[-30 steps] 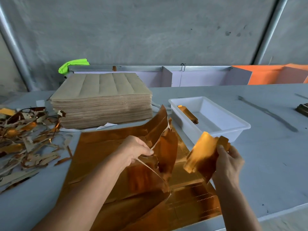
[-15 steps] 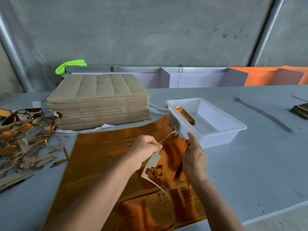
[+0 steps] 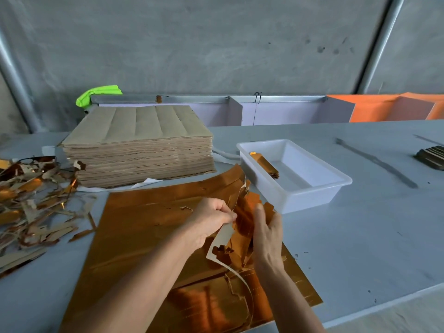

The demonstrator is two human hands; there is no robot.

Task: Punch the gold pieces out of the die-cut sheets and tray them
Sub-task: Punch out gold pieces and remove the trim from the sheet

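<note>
A gold die-cut sheet (image 3: pixel 144 236) lies flat on the grey table in front of me. Its right part is torn and lifted, with a pale backing strip (image 3: pixel 222 239) curling down. My left hand (image 3: pixel 211 219) pinches the lifted edge of that torn part. My right hand (image 3: pixel 266 234) stands edge-on just to the right and holds a few punched gold pieces (image 3: pixel 252 212) against the torn flap. The white tray (image 3: pixel 343 181) sits behind my right hand, with a small stack of gold pieces (image 3: pixel 264 164) leaning at its left end.
A thick stack of brown-backed sheets (image 3: pixel 139 145) stands at the back left. Gold and brown scrap strips (image 3: pixel 31 200) are heaped at the far left. A dark stack (image 3: pixel 432 156) sits at the far right. The table's front edge (image 3: pixel 384 304) runs at lower right.
My right hand has carried its gold pieces leftward from beside the tray to the torn flap at my left hand. The raised flap has come down lower.
</note>
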